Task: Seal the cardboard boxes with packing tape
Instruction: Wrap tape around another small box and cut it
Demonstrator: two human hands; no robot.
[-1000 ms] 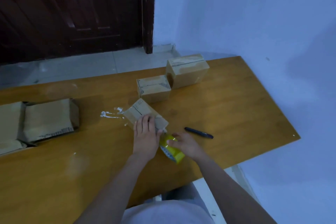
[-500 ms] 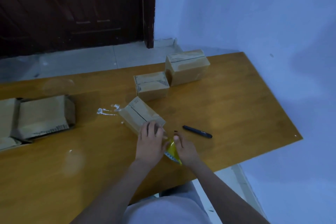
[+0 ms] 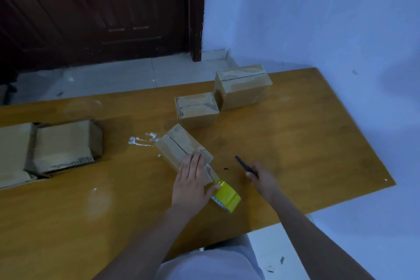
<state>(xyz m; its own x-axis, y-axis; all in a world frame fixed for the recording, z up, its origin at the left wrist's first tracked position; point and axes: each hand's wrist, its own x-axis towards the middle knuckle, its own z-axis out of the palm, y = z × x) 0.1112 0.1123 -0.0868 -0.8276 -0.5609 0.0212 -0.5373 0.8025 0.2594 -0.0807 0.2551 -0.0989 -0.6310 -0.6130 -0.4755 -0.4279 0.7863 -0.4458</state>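
A small cardboard box [image 3: 178,146] lies at an angle in the middle of the wooden table [image 3: 306,143], with a dark seam line along its top. My left hand [image 3: 191,183] presses flat on the box's near end, and its thumb touches a yellow roll of packing tape [image 3: 228,196] that stands on the table right beside the box. A strip of tape runs from the roll up onto the box. My right hand [image 3: 263,179] is off to the right, its fingers curled round the near end of a black pen-like tool [image 3: 243,163] lying on the table.
Two taped boxes [image 3: 197,112] [image 3: 243,90] stand behind the one under my hand. More cardboard boxes [image 3: 63,146] lie at the left edge. White scraps [image 3: 141,141] are stuck to the table left of the box. The wall is on the right, a dark door behind.
My right hand has let go of the tape roll and moved right to the black tool. The left hand has slid towards the box's near end, its thumb now on the roll.
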